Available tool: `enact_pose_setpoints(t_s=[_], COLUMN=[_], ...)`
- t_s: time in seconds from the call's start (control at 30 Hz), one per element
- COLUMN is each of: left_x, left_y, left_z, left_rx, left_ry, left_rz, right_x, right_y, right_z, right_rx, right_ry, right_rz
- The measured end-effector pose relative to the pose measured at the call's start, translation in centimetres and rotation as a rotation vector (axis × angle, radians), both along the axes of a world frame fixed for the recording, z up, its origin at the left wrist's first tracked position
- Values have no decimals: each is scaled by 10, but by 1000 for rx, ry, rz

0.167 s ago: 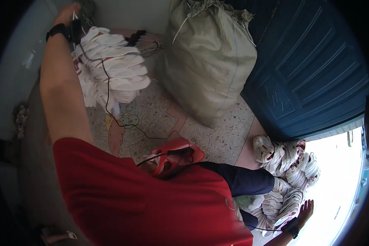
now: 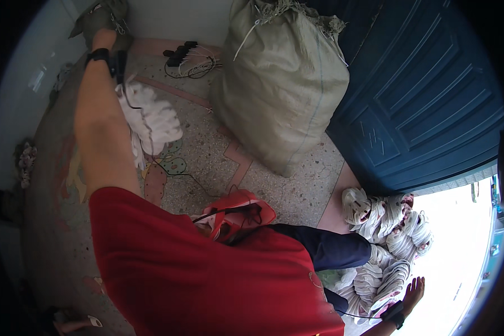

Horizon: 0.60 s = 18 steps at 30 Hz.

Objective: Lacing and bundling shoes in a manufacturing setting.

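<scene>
My left hand (image 2: pixel 103 40) reaches to the far left, in front of a dark green sack (image 2: pixel 98 15); its fingers are hidden. Just below it is a motion-blurred bundle of flat white pieces (image 2: pixel 154 117), shaped like shoe soles. Whether the hand still grips this bundle cannot be made out. My right hand (image 2: pixel 413 294) is at the lower right with fingers stretched and nothing in it. Beside it lie several tied bundles of similar white pieces (image 2: pixel 389 280), some showing pink edges.
A large full greenish woven sack (image 2: pixel 280 95) stands at the back, beside a dark blue panelled door (image 2: pixel 420 101). A black power strip (image 2: pixel 180 54) with cables lies by the wall. A red bag (image 2: pixel 243 207) is near my body. A thin black cable (image 2: pixel 193 178) crosses the speckled floor.
My left hand has moved slightly right and nearer. The white bundle by it has turned and shows smaller, uncovering the power strip and a floor stripe. My right hand has barely moved.
</scene>
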State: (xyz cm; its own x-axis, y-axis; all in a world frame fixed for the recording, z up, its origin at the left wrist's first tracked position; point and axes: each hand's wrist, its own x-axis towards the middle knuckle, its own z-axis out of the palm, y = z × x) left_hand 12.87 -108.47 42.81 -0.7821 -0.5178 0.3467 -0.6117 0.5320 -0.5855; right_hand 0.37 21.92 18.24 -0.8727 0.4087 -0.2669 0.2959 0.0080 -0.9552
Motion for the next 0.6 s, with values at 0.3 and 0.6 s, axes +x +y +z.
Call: enact_pose_setpoints(t_s=[0.3,0.6], left_x=[-257,-416], left_y=[207,653], left_z=[-189,-307], left_rx=[957,2235], left_ry=[665,152], left_rz=[-485,-920], right_x=[35,125], right_y=[15,48], right_z=[-62,-90], right_rx=[-27,-145], right_ry=[-86,-15], right_rz=[-104,-193])
